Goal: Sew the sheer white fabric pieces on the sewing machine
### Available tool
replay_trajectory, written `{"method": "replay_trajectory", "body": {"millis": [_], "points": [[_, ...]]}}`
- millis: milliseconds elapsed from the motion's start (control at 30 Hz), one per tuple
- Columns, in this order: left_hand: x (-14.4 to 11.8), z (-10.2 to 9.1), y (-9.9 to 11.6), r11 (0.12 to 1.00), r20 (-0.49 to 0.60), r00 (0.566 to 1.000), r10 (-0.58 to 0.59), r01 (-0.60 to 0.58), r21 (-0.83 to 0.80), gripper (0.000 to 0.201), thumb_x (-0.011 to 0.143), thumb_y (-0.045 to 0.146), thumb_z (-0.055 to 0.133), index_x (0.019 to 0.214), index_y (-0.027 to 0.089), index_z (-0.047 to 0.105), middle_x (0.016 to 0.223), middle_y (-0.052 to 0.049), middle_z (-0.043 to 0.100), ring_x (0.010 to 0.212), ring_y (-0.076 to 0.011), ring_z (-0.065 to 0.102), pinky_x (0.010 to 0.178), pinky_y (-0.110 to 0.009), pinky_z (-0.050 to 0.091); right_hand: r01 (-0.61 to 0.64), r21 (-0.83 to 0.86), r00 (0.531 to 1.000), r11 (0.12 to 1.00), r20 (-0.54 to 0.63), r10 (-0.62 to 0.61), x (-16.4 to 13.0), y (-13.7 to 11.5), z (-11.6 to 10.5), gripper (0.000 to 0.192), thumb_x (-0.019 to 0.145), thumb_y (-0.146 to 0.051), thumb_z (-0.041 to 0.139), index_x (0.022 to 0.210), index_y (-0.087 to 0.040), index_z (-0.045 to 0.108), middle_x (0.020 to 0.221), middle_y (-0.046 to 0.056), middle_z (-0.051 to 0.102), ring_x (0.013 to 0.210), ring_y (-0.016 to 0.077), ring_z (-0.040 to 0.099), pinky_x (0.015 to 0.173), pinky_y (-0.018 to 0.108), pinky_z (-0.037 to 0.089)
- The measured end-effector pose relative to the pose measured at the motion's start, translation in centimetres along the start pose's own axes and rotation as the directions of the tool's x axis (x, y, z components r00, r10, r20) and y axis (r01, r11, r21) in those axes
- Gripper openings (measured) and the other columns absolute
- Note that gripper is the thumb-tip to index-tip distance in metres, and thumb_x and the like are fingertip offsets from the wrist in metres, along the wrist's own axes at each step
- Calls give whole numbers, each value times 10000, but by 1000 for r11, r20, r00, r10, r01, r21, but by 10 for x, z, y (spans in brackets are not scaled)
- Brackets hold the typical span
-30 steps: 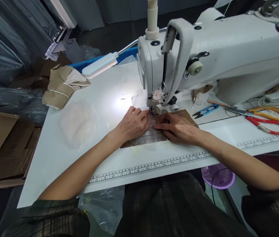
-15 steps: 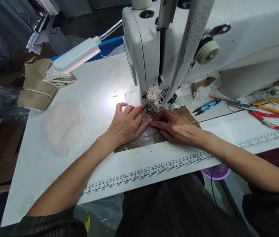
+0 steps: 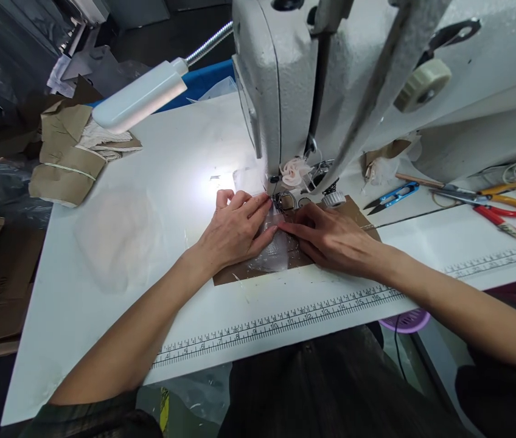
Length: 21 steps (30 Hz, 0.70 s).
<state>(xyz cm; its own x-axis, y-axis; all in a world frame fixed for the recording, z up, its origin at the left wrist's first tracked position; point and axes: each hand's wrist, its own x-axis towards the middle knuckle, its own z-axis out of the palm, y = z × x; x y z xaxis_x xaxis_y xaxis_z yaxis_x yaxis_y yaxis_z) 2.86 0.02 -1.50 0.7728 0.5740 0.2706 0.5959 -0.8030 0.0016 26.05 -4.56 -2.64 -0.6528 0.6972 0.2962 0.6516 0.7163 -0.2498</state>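
A small piece of sheer white fabric [image 3: 274,252] lies under the needle area of a sewing machine [image 3: 258,85], over a brown sheet [image 3: 235,275]. My left hand [image 3: 237,228] rests on its left side, fingers stretched toward the presser foot [image 3: 280,201] and thumb pointing right. From the other side, my right hand [image 3: 331,237] has its fingers bent and pinched at the fabric, the fingertip close to my left thumb. What lies beneath my fingers is hidden. A pale pink ruffled fabric flower [image 3: 295,173] sits on the machine head just above the presser foot.
Sheer pale fabric [image 3: 118,237] lies on the table's left, below a tied brown bundle [image 3: 69,161]. A lamp [image 3: 142,96] shines from behind. Blue thread snips [image 3: 392,198] and orange- and red-handled scissors [image 3: 509,222] lie right. A printed ruler [image 3: 280,325] runs along the front edge.
The view has shifted slightly, so the machine appears larger and farther right. Both hands keep nearly the same pose at the fabric.
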Motion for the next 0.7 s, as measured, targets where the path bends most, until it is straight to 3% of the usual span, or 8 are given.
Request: {"method": "replay_trajectory", "body": {"millis": [700], "points": [[-5,-2,6,1000,0,1000,-8,8,-22,388,933,348,507,1255,155,604,1330,-163,604,983,-314,566,852,-534,368,-68,46,997,997,-22,69,-5,-8,2,356,965,-179,418,1257,-184,620,1090,140,522,957,244,539,834,438,523]]}}
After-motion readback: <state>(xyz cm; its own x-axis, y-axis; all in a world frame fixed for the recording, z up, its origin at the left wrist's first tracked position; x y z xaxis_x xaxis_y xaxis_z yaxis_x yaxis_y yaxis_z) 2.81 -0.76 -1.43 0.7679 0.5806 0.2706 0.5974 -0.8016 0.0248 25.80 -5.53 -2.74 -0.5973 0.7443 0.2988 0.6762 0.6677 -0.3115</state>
